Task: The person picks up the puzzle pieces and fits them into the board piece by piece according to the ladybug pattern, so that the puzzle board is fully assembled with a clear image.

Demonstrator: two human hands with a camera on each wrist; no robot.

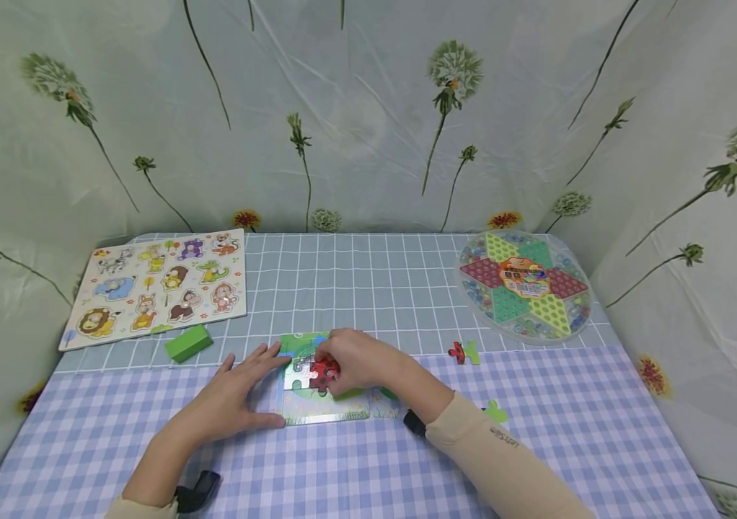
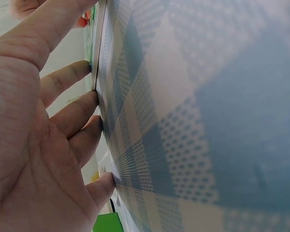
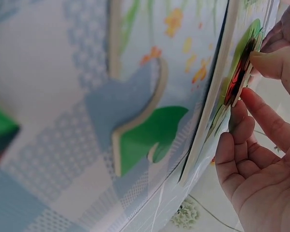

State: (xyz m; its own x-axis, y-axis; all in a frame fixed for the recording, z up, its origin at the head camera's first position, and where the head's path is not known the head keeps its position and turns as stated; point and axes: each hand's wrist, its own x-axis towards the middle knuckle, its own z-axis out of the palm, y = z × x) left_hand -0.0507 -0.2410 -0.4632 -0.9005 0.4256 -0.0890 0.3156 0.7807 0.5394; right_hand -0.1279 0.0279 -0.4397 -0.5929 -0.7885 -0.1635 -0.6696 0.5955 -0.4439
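A jigsaw puzzle board (image 1: 323, 417) with a pale, grassy lower border lies at the near middle of the table. My right hand (image 1: 358, 362) is over it and pinches a red and black puzzle piece (image 1: 324, 376) between thumb and fingers. In the right wrist view, the puzzle piece (image 3: 240, 72) is tilted close against the board. My left hand (image 1: 235, 395) spreads its fingers at the board's left side, thumb and index finger touching its edge. The left wrist view shows the fingertips (image 2: 91, 99) on the board edge and tablecloth.
Right of the board lie loose pieces: a red one (image 1: 456, 352), a green one (image 1: 473, 352) and another green one (image 1: 495, 411). A green block (image 1: 188, 343) sits near an animal puzzle board (image 1: 164, 288) at back left. A round Chinese checkers set (image 1: 524, 285) lies back right.
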